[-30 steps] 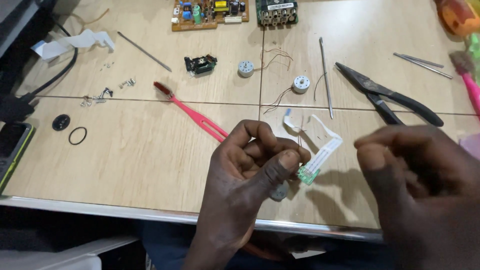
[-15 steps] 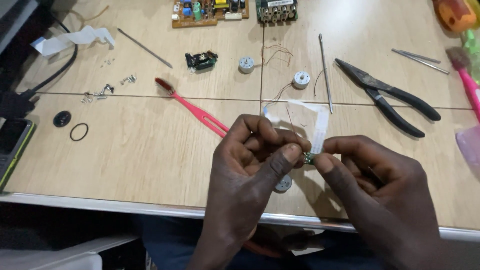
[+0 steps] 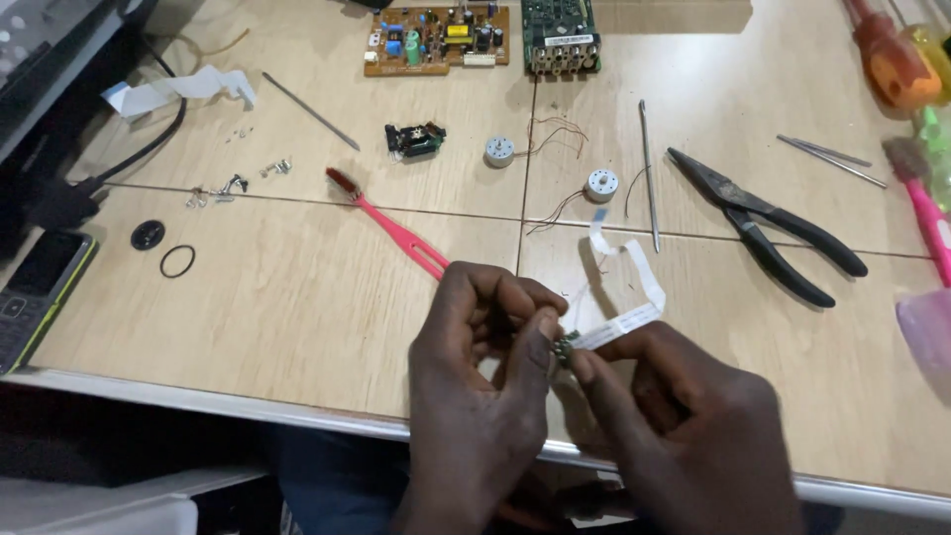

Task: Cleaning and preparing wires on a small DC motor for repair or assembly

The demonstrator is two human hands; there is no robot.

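Both hands meet over the near edge of the table (image 3: 248, 317), the left hand (image 3: 480, 396) and right hand (image 3: 684, 426) pinching a tiny green part (image 3: 566, 346) on a white ribbon cable (image 3: 634, 287), working it loose, which needs a gentle, steady pull.

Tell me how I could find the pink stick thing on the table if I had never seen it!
Start at the brown circuit board at the far edge of the light wooden table. Come down toward the two hands past the small black part, and you reach the thin pink plastic toothbrush lying slantwise. Its dark bristle head and forked handle set it apart from the plain grey metal rods nearby.
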